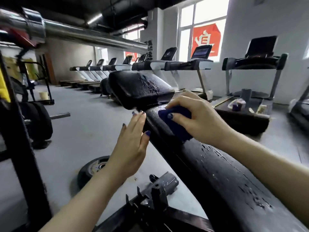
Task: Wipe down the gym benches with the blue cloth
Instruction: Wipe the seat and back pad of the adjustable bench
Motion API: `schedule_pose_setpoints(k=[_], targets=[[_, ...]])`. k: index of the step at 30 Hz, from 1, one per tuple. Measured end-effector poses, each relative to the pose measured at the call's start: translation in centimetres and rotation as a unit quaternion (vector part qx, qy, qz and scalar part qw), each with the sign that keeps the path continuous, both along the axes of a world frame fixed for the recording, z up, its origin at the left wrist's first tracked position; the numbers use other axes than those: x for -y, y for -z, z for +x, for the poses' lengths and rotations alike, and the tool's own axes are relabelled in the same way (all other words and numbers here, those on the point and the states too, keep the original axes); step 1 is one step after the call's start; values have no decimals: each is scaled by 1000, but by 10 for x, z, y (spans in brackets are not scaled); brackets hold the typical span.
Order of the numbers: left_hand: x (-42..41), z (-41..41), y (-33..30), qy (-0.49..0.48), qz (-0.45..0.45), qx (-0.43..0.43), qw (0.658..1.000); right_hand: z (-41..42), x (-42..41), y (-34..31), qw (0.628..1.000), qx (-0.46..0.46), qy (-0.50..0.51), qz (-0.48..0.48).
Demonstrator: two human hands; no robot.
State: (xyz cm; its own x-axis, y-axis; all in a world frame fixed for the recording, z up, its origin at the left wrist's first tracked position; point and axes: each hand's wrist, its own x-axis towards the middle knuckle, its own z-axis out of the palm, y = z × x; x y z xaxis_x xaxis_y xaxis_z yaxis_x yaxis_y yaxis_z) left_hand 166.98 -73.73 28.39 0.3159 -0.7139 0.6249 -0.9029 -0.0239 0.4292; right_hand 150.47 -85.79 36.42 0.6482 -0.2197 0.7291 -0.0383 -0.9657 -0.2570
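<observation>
On the long black bench pad (217, 168), near its far end, the right hand (199, 118) grips the bunched blue cloth (175, 121) and presses it to the worn, cracked vinyl. Just left, the left hand (132, 146) lies with straight fingers flat against the pad's side edge, holding nothing. Beyond them sits the raised seat pad (137, 89).

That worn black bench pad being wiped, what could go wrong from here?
The bench pad has cracked, peeling vinyl, so the blue cloth under the right hand may snag and lift more flakes. The left hand lies flat against the pad's edge, so a fast stroke could bump it. The weight plate on the floor could trip a step sideways.
</observation>
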Motion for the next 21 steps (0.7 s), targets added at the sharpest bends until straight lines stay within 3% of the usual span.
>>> schedule_pose_setpoints(k=[5,8,17,21], targets=[[-5,-10,-7,-16,35,-7,999,-13,-17,49,997,-62,26,-23],[-7,-13,-10,-18,44,-14,999,-9,-18,59,999,-41,31,-10],[-11,-16,-12,-7,46,-29,998,94,22,-3,995,-41,29,80],[-10,-16,-10,-12,37,-37,999,82,33,-5,996,-45,-22,80]])
